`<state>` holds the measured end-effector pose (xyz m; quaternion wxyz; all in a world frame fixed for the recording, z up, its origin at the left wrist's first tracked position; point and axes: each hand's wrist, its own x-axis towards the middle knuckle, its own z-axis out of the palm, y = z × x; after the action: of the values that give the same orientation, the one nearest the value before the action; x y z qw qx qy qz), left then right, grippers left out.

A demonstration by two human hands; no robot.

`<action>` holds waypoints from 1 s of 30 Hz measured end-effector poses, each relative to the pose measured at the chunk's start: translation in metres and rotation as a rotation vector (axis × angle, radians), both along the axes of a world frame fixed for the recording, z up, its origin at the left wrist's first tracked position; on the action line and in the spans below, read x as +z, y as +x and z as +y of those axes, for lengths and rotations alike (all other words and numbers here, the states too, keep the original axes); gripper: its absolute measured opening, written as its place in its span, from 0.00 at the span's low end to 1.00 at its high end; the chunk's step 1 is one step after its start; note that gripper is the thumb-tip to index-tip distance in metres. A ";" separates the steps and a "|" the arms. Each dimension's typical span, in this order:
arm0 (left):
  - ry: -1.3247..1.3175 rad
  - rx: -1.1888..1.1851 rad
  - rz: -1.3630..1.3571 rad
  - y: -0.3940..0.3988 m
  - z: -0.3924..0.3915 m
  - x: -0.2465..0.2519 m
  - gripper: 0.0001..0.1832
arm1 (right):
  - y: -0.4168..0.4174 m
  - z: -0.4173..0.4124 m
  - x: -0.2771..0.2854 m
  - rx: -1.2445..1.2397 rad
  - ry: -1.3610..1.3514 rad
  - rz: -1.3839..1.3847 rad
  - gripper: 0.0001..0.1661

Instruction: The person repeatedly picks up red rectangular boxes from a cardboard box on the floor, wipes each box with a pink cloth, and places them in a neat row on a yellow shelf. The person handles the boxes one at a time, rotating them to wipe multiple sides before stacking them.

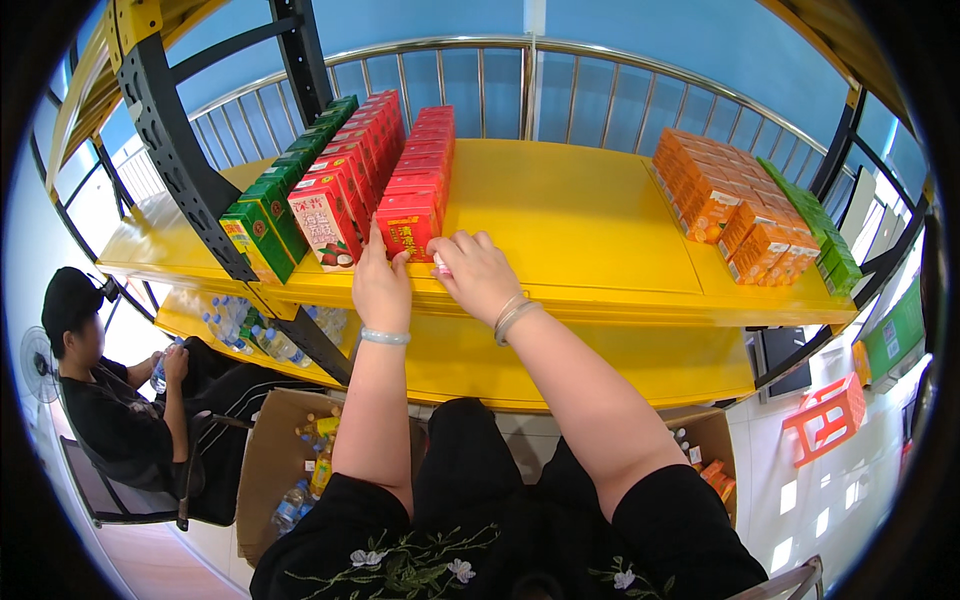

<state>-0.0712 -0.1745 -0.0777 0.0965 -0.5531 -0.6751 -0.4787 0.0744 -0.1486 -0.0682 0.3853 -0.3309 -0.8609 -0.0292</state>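
Note:
On a yellow metal shelf (555, 217) stand rows of drink cartons. My left hand (380, 281) touches the left side of the front red carton (409, 225), its fingers upright between that row and the pink lychee drink cartons (326, 225). At the lower right edge of the same red carton is my right hand (474, 270), fingers bent, with a small white and pink thing at its fingertips that I cannot make out. Whether either hand grips the carton is unclear. Green cartons (262, 232) form a row at the left, beside the black post.
Orange drink cartons (705, 195) and light green cartons (836, 259) stand at the shelf's right. Cardboard boxes holding bottles (259, 465) and cartons (724, 442) flank my legs. A seated person (112, 420) holds a bottle at the left. A steel railing (532, 90) runs behind the shelf.

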 end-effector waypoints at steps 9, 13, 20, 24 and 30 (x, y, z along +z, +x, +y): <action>0.112 -0.001 0.015 -0.006 0.004 -0.011 0.28 | -0.001 0.003 -0.005 -0.043 0.020 -0.056 0.18; 0.089 0.027 0.059 -0.012 0.010 -0.019 0.27 | -0.002 0.000 -0.003 -0.026 -0.010 -0.087 0.19; -0.018 0.040 -0.026 -0.007 0.007 -0.006 0.27 | 0.001 -0.004 0.003 -0.014 -0.068 -0.133 0.19; -0.030 0.054 -0.018 -0.013 0.010 -0.006 0.27 | -0.001 -0.004 0.001 -0.018 -0.051 -0.121 0.18; -0.040 0.057 0.000 -0.012 0.007 -0.007 0.28 | -0.001 -0.004 0.000 -0.014 -0.041 -0.100 0.17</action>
<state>-0.0834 -0.1679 -0.0848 0.0991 -0.5353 -0.7000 -0.4622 0.0730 -0.1525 -0.0683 0.3350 -0.3426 -0.8772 -0.0307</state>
